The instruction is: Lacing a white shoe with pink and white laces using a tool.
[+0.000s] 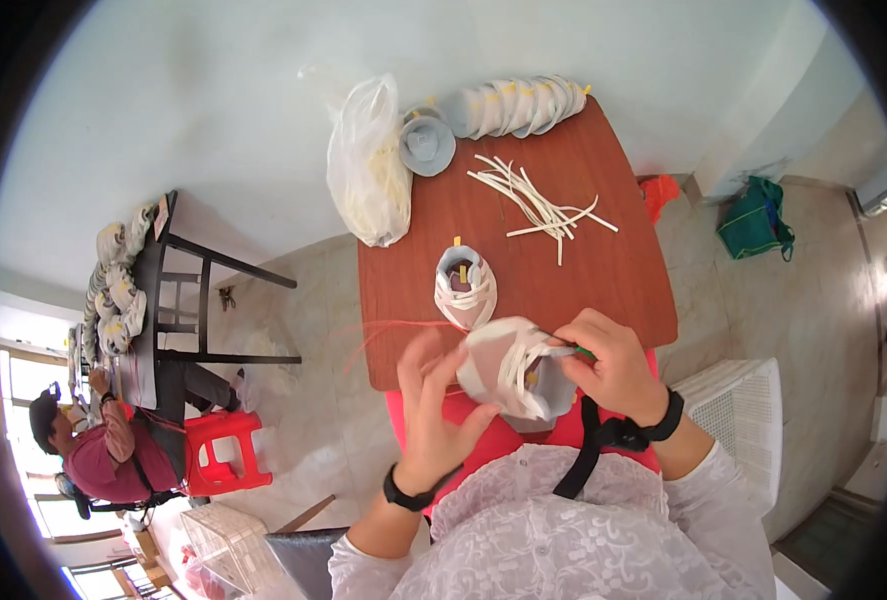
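A white and pale grey shoe upper [493,362] with white laces lies tilted in front of me, over the near edge of the table and my lap. My left hand [430,405] is beside its left end, fingers spread and slightly blurred; the thumb reaches toward the upper. My right hand [611,368] is closed around a thin tool with a green part [584,353], its dark tip close to the laces. A thin red cord [393,325] runs near my left fingers. Just beyond stands a laced pink and white shoe upper [465,298] with a yellow tab.
White laces [538,200] lie loose on the brown table [613,270]. Behind them are a row of nested shoe uppers [523,105], a grey upper [427,143] and a clear plastic bag [371,165]. A white basket [733,420] is at right. Another person [113,455] sits at left.
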`<state>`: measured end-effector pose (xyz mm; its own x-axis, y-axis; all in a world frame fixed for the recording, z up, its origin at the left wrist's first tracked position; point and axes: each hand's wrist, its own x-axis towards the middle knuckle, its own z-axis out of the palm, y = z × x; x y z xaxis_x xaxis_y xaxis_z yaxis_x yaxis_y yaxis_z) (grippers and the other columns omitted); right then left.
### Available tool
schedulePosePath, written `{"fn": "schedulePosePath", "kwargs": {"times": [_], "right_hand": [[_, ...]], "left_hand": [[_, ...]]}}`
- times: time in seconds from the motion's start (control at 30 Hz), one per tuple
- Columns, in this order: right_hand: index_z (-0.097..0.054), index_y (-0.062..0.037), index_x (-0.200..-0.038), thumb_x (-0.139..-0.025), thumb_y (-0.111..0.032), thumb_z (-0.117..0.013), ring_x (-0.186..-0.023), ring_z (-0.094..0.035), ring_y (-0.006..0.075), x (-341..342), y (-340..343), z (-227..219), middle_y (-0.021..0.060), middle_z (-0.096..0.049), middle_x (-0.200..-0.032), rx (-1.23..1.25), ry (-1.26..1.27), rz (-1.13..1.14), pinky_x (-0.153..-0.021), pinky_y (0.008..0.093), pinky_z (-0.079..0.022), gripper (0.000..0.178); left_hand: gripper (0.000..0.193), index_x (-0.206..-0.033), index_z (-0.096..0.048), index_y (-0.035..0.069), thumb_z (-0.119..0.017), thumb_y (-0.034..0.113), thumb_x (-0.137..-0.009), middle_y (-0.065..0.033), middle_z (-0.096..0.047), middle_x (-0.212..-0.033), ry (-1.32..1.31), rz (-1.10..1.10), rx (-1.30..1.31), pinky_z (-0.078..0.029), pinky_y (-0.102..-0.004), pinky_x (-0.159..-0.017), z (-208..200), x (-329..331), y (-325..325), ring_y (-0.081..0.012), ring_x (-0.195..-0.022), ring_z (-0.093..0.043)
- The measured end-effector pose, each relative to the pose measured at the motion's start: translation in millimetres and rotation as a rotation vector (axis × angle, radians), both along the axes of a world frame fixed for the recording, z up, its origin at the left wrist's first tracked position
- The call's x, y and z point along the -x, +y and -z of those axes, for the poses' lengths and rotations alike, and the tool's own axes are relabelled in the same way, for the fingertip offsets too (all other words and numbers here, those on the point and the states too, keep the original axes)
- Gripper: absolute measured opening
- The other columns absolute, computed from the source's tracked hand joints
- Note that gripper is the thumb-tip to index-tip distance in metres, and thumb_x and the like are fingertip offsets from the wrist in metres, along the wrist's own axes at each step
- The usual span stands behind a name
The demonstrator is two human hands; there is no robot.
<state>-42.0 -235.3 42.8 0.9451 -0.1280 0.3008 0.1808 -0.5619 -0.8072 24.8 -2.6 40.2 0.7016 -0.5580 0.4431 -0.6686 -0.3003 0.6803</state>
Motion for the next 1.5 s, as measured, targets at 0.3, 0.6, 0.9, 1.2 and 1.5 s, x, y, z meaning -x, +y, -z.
{"fn": "schedulePosePath", "kwargs": {"times": [0.3,0.6,0.9,1.2,1.5], "right_hand": [[-0.063,-0.0061,-0.095,-0.075,-0.003,-0.068,-0.071,-0.062,0.0255,-11.4,18.0,-3.6,0.0085,-0.058,-0.084,-0.061,-0.103,0.245,-0.059,0.0338,-0.049,0.02],[-0.065,-0.002,-0.083,-0.076,-0.001,-0.074,-0.057,-0.055,0.0181,14.4,66.0,8.6,0.008,-0.059,-0.074,-0.217,-0.091,0.207,-0.049,0.0285,-0.041,0.012],[-0.063,-0.0057,-0.086,-0.075,-0.004,-0.073,-0.059,-0.06,0.0222,15.2,66.3,9.9,0.0068,-0.058,-0.074,-0.105,-0.104,0.186,-0.05,0.0313,-0.047,0.015],[-0.057,-0.0007,-0.082,-0.08,-0.005,-0.066,-0.06,-0.056,0.0206,15.8,66.1,5.1,0.0094,-0.056,-0.072,-0.341,0.089,0.136,-0.054,0.0308,-0.044,0.01],[-0.054,0.0008,-0.078,-0.08,-0.006,-0.062,-0.056,-0.05,0.0149,16.3,50.8,-0.5,0.0072,-0.053,-0.068,-0.547,0.306,-0.031,-0.051,0.0299,-0.038,0.011]], "left_hand": [[0.06,-0.132,-0.045,0.004,-0.074,0.009,-0.079,-0.0112,-0.055,-0.122,0.807,0.108,0.084,-0.047,-0.0349,-0.091,7.0,-4.5,-3.4,-0.0218,-0.11,-0.055],[0.041,-0.117,-0.046,0.002,-0.064,-0.011,-0.082,-0.0093,-0.056,-0.111,0.816,-0.043,0.408,-0.051,-0.0273,-0.084,18.3,23.5,-19.9,-0.0156,-0.103,-0.058],[0.047,-0.115,-0.047,0.006,-0.069,-0.011,-0.077,-0.0061,-0.053,-0.107,0.512,-0.129,0.318,-0.051,-0.026,-0.075,26.6,33.2,-22.4,-0.0132,-0.091,-0.059],[0.045,-0.107,-0.052,0.005,-0.078,-0.003,-0.071,-0.0067,-0.059,-0.096,0.232,-0.24,0.163,-0.049,-0.027,-0.068,22.9,37.0,-27.5,-0.0133,-0.082,-0.06],[0.044,-0.106,-0.055,0.006,-0.077,-0.003,-0.069,-0.0171,-0.064,-0.093,0.042,-0.175,0.112,-0.053,-0.0342,-0.065,26.1,34.9,-22.5,-0.0307,-0.078,-0.067]]}}
